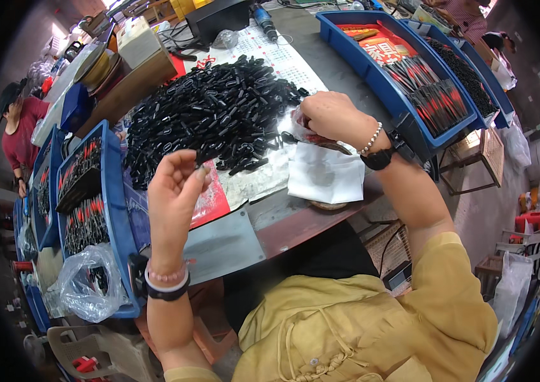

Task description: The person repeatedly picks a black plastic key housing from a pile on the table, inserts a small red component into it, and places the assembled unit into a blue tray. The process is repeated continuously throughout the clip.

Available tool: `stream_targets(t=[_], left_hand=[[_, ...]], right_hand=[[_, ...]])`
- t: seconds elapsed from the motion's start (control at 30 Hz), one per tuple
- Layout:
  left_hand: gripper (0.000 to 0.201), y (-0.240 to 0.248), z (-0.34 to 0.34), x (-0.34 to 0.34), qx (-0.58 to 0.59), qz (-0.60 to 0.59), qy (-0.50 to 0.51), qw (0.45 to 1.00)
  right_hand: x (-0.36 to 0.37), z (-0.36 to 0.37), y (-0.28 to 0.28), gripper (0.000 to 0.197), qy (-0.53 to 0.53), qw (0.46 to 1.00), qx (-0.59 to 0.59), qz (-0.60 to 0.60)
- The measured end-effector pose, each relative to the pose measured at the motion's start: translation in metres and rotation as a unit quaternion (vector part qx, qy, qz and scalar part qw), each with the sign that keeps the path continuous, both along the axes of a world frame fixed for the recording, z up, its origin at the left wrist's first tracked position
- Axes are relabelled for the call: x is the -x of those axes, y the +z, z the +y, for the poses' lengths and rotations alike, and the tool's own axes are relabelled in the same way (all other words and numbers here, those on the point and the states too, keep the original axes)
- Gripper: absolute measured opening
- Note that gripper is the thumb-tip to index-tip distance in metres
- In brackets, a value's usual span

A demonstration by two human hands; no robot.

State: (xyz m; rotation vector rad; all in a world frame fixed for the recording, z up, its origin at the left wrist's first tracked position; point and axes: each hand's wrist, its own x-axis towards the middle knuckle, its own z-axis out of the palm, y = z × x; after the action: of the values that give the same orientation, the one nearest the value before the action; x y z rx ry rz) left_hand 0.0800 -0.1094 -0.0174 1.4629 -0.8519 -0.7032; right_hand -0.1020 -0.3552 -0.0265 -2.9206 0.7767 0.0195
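A big heap of small glossy black plastic pieces (209,105) covers the middle of the table. At its near edge my left hand (177,188) is closed, thumb and fingers pinching one small dark piece (201,160). My right hand (337,118) is curled at the right end of the heap, knuckles up. Its fingertips are mostly hidden, and something clear and reddish (300,121) shows beside them; I cannot make out exactly what they hold. Just below that hand a white sheet (326,175) lies over a round brown object (330,205).
Blue bins stand on both sides: the left bin (112,191) and right bin (353,54) hold black-and-red parts. A clear plastic bag (92,283) hangs over the left one. At the back are a blue-black power screwdriver (263,22) and a black box (218,22). A co-worker (21,124) stands far left.
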Motion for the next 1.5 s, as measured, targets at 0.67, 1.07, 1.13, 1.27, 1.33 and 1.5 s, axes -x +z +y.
stream_targets(t=[0.67, 1.07, 1.13, 1.27, 1.33, 1.5], left_hand=[[0.029, 0.002, -0.022, 0.013, 0.045, 0.291, -0.091, 0.951], [0.033, -0.005, 0.012, 0.052, 0.056, 0.404, -0.118, 0.905], [0.033, -0.008, 0.015, 0.057, 0.04, 0.406, -0.103, 0.907], [0.033, -0.01, 0.021, 0.063, 0.033, 0.412, -0.093, 0.906], [0.033, -0.009, 0.023, 0.065, 0.038, 0.419, -0.093, 0.902], [0.028, -0.007, 0.026, 0.085, 0.016, 0.39, -0.068, 0.918]], right_hand=[[0.019, -0.017, 0.001, 0.008, 0.007, 0.974, -0.161, -0.158], [0.024, -0.015, -0.014, 0.022, -0.057, 0.931, -0.239, -0.271], [0.026, -0.014, -0.014, 0.014, -0.066, 0.921, -0.28, -0.262], [0.026, -0.008, -0.006, 0.01, -0.085, 0.902, -0.324, -0.272], [0.024, 0.002, 0.004, 0.012, -0.107, 0.887, -0.336, -0.298], [0.029, 0.066, 0.017, 0.014, -0.076, 0.773, -0.515, -0.364]])
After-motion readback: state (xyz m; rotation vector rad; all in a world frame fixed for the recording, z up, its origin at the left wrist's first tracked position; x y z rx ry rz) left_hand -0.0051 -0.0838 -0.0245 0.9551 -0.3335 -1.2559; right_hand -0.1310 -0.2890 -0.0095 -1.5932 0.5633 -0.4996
